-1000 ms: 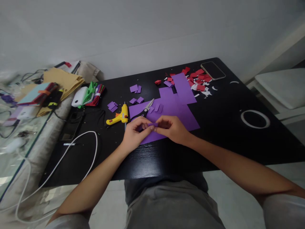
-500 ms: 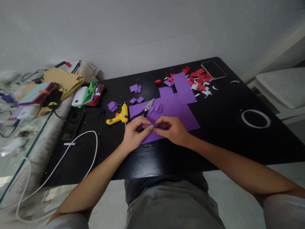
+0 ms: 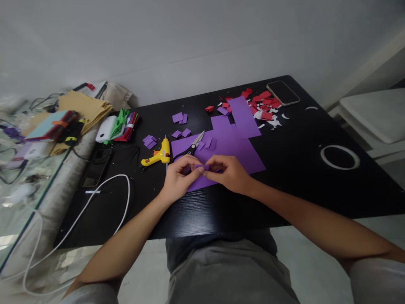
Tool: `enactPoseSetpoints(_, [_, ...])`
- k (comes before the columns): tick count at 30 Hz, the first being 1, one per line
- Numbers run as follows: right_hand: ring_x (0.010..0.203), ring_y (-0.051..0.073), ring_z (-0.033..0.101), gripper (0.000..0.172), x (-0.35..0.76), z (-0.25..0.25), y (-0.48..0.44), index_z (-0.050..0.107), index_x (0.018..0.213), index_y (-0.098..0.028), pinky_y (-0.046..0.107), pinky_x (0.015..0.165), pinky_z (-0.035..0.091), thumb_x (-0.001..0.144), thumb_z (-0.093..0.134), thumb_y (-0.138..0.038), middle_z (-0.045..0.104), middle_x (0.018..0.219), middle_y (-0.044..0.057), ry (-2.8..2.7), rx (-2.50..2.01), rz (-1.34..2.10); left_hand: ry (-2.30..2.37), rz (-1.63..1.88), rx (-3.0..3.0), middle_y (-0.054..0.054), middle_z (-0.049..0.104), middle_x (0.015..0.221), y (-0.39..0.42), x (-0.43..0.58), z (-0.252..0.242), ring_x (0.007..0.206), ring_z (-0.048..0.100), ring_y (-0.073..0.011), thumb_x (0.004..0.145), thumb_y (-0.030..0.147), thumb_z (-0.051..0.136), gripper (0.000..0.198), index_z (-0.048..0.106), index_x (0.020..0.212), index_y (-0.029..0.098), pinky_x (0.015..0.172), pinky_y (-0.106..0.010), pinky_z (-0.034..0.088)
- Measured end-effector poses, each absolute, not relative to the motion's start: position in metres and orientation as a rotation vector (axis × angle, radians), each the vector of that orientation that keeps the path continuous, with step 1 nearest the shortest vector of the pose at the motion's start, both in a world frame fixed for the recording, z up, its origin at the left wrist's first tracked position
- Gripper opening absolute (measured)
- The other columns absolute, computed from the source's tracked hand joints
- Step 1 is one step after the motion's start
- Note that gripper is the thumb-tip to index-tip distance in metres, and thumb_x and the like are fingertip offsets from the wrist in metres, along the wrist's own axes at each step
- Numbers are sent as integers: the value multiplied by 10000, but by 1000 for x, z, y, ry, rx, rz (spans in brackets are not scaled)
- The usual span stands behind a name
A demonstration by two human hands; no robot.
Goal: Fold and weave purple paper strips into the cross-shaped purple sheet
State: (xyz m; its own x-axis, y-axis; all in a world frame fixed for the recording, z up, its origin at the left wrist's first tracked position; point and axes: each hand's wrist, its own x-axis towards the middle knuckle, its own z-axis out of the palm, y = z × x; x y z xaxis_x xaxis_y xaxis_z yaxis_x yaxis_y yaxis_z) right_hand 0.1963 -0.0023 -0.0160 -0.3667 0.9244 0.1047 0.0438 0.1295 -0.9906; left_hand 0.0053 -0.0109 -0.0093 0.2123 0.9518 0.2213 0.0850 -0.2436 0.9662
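Both hands meet right over the purple paper sheets [image 3: 248, 158], near the front edge of the black counter [image 3: 303, 185]! The left hand [image 3: 180, 175] has a small purple paper piece [image 3: 202, 167] pinched between thumb and fingers, and here's the right hand [image 3: 228, 172], gripping the same piece from the other side, fingertips almost touching. Its exact fold is hidden by those fingers.

Just beyond the left hand, the scissors [image 3: 198, 138] lie with their tips pointing away, blades on the sheets. To their left, the yellow glue gun [image 3: 164, 150] rests on the counter, and past that sit little clusters of purple pieces [image 3: 149, 141].

Over to the far right, red paper pieces [image 3: 267, 102] crowd together with white scraps, a phone [image 3: 284, 93] touching the group. Nearer, a white ring [image 3: 339, 157] lies flat, well apart from the right hand.
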Motion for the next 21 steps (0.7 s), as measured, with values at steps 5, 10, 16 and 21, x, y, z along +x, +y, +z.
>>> enactPoseSetpoints(5, [701, 154, 659, 134, 197, -17, -1, 695, 819, -195, 294, 708, 540, 780, 767, -302, 704, 750, -4, -1589, -990, 1330, 1034, 1148, 1575, -38, 655, 836, -9, 5, -10, 777, 579, -153, 835, 327, 788, 149, 746, 865, 187, 714, -284, 472])
enactPoseSetpoints(10, [706, 158, 662, 153, 197, -18, -2, 688, 837, -197, 300, 710, 544, 774, 770, -310, 704, 759, 0, -1587, -992, 1336, 1044, 1182, 1623, -40, 672, 835, -9, 6, -8, 779, 592, -155, 836, 315, 792, 128, 760, 848, 192, 723, -292, 483])
enactPoseSetpoints(16, [718, 159, 656, 272, 194, -18, -4, 628, 842, -210, 310, 722, 553, 730, 833, -350, 687, 776, -4, -1505, -974, 1360, 1043, 1228, 1690, -41, 691, 831, -10, 5, -6, 795, 613, -162, 831, 261, 805, 69, 771, 843, 202, 735, -305, 480])
enactPoseSetpoints(21, [719, 154, 659, 308, 195, -16, -4, 599, 854, -215, 301, 717, 538, 725, 855, -329, 682, 768, -11, -1472, -955, 1361, 1040, 1190, 1646, -40, 696, 855, -8, 3, -8, 798, 607, -158, 831, 271, 807, 88, 768, 870, 202, 745, -304, 479])
